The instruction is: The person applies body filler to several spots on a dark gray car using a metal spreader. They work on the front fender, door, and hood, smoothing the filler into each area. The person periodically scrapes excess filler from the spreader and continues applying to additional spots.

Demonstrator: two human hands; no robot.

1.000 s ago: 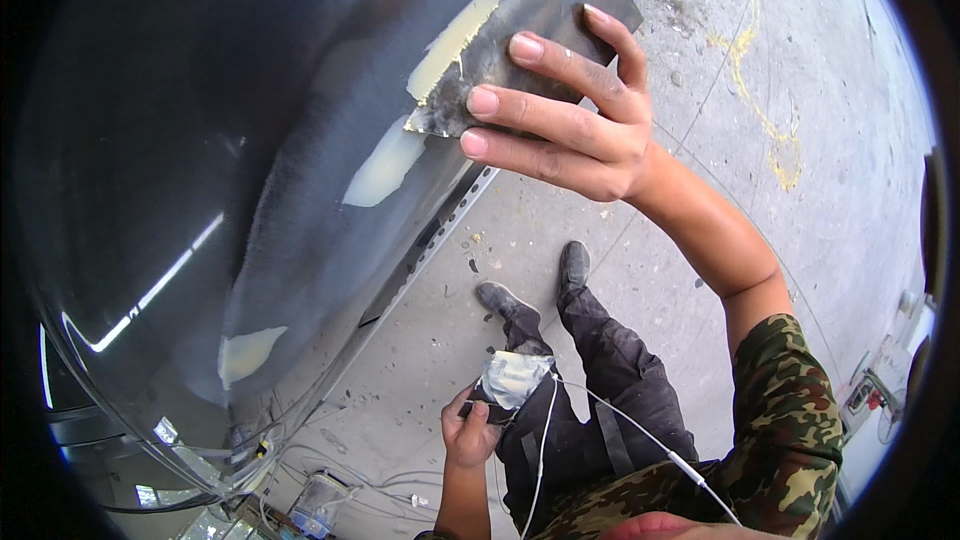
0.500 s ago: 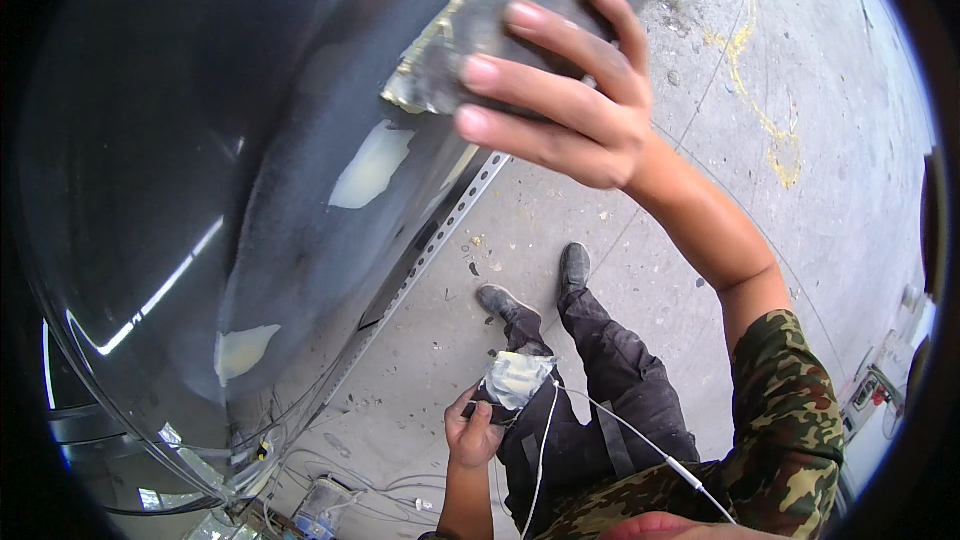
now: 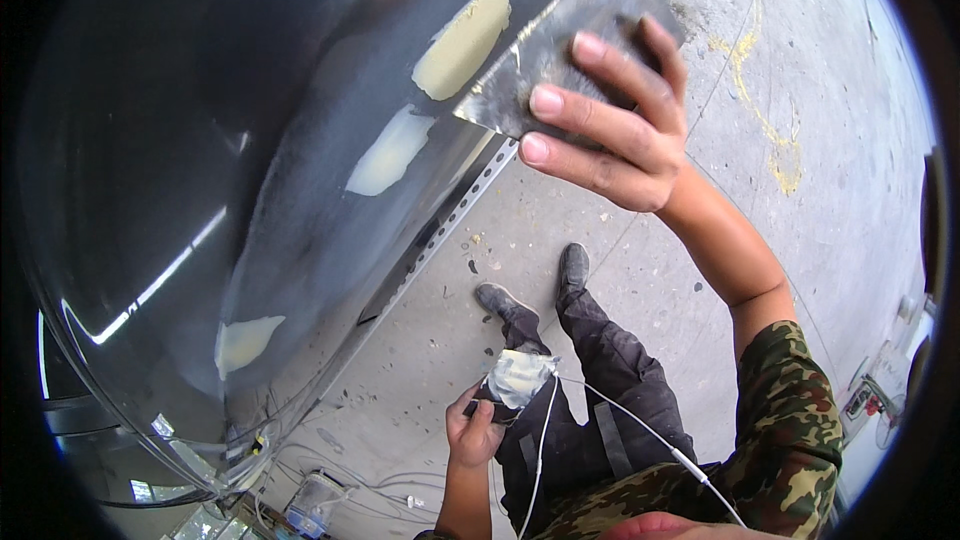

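My right hand [image 3: 620,125] grips a flat grey metal spreader [image 3: 550,35], its pale-crusted edge just right of the upper filler patch [image 3: 463,35] on a dark, glossy curved body panel [image 3: 160,120]; I cannot tell whether it touches the panel. A middle patch [image 3: 388,150] and a lower patch [image 3: 245,345] of cream filler are on the same panel. Down by my legs, my left hand [image 3: 475,425] holds a small dark plate [image 3: 515,380] smeared with pale putty.
A perforated metal rail [image 3: 460,210] runs along the panel's lower edge. My shoes stand on a stained concrete floor [image 3: 780,90] with yellow marks. Cables [image 3: 330,470] and a translucent container [image 3: 310,505] lie at lower left; assorted items [image 3: 870,395] are at the right rim.
The spreader in my right hand has moved right and off the upper patch, which now shows broader and smoother. My left hand has barely moved.
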